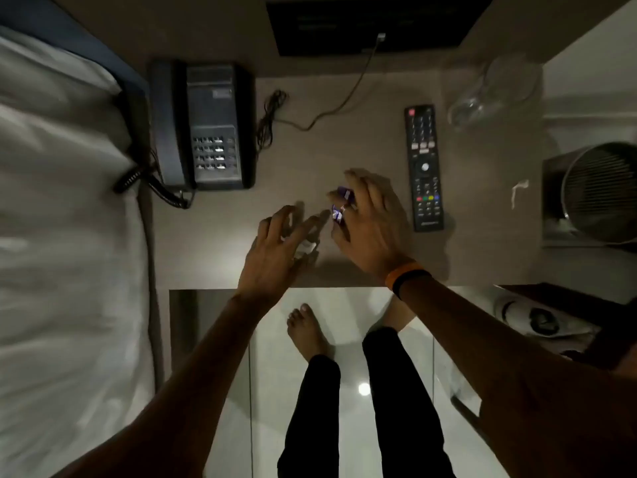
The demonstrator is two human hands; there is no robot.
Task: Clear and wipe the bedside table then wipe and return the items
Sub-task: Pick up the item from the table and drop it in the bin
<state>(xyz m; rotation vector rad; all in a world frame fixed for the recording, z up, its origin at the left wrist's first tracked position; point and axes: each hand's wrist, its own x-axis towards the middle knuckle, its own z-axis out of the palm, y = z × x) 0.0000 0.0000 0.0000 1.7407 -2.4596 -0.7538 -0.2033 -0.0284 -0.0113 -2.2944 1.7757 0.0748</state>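
Smooth grey-brown laminate bedside table [362,139], right hand [370,222] pinching small shiny purple wrappers [341,205], left hand [279,246] fingers spread over blurred whitish item, slim black remote control [424,167] right, boxy black telephone [206,125] far left.

1. Pretty dim overall, warm brownish cast on the bedside table [344,108].
2. One glare spot on the glossy floor tile [364,388] at 6 o'clock.
3. Motion blur smears the bedsheet [62,236] at 9 o'clock and the glass jug [496,88] at 1 o'clock.
4. Wide-angle bending at the edges.
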